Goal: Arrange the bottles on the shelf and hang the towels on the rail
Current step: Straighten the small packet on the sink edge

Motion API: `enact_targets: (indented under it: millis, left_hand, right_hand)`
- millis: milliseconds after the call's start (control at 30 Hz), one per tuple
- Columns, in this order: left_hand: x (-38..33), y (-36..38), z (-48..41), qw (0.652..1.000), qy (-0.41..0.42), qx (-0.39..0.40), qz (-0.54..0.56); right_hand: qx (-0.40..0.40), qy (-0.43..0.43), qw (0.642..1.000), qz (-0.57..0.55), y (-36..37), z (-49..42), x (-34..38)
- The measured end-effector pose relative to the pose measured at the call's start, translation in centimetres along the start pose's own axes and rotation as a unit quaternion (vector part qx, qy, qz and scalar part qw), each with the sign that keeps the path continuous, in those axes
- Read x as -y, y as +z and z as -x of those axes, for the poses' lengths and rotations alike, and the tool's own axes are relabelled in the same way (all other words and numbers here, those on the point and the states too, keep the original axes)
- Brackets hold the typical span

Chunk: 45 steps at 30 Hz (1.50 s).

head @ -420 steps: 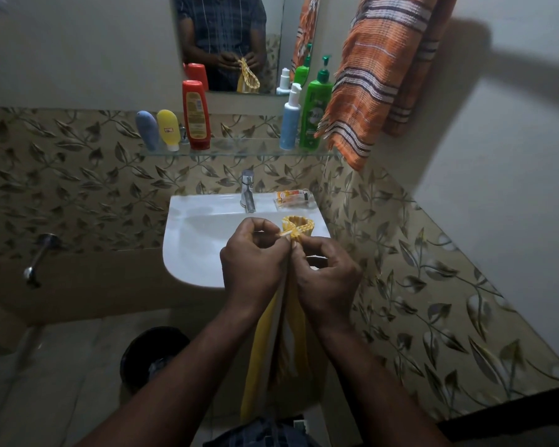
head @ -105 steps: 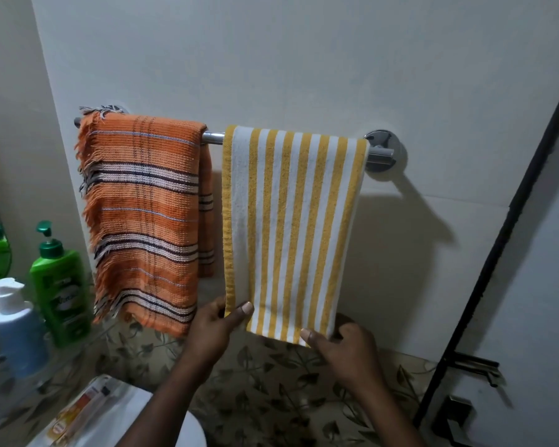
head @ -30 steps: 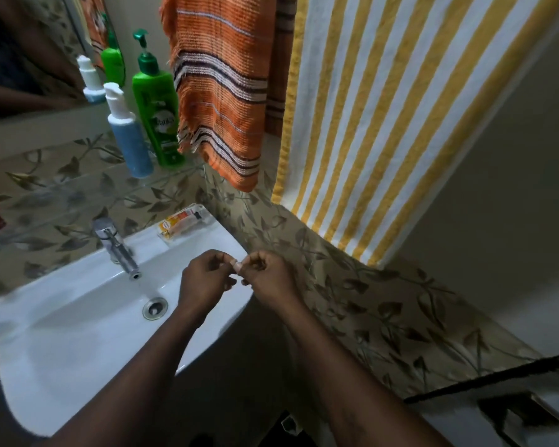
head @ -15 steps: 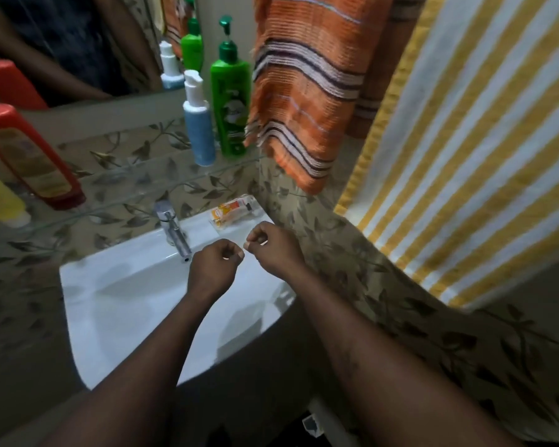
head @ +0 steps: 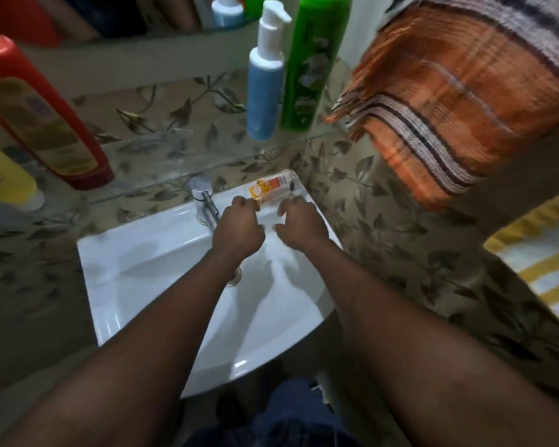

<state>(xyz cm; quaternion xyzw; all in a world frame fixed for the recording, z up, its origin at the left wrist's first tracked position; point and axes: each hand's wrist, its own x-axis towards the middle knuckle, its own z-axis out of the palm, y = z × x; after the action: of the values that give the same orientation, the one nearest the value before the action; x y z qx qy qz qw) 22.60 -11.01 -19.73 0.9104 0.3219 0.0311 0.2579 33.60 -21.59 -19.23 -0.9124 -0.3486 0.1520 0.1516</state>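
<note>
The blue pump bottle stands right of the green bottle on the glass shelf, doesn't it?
No. In the head view the blue pump bottle stands left of the green bottle on the glass shelf.

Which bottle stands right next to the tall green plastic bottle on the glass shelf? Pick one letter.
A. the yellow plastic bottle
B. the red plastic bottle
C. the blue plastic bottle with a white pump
C: the blue plastic bottle with a white pump stands right beside the tall green plastic bottle at the right end of the glass shelf.
</note>
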Motion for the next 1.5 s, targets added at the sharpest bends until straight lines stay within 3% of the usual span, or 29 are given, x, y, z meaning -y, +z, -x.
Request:
enact_targets:
  millis: [133,300,467,667,833,1100,1233,1500]
  left_hand:
    - [0.3,0.7,-4.3,0.999,-0.008,-0.012,-0.039]
    - [0.1,3.0,-8.4,0.997,-0.066,0.008,-0.046]
    - [0.5,4.7,-9.7,0.992,-0.096,0.022,-0.072]
    - [-0.8,4.7,-6.9,0.994,-0.077,-0.025,-0.069]
    - [-2.1,4.3,-1.2,0.996,-0.062,-0.05,-0.041]
    - [1.1,1.8,12.2,0.996,-0.026,-0.086,-0.019]
    - [5.4,-0.7,20.8,0.99,-0.055,-0.131,-0.003]
    - [16.2,-2.8,37.3,0.968,-0.186,-0.157,0.056]
  right_hand:
    - [-0.038,0.017,0.998,0.045,0.4,-5.3,-0.7]
    - [0.013,0.039,0.994,0.105,1.2,-10.5,-2.1]
    - [0.053,0.035,0.991,0.115,2.5,-12.3,-2.3]
    - [0.027,0.047,0.997,0.051,2.1,-10.5,-2.2]
    - [-0.03,-0.021,0.999,0.007,1.5,-5.1,-3.3]
    - [-0.024,-0.063,0.997,0.028,1.8,6.6,0.9]
    - [-0.008,-0.093,0.995,0.02,3.7,14.5,6.1]
    - [0.046,-0.26,0.96,0.093,10.8,27.6,15.5]
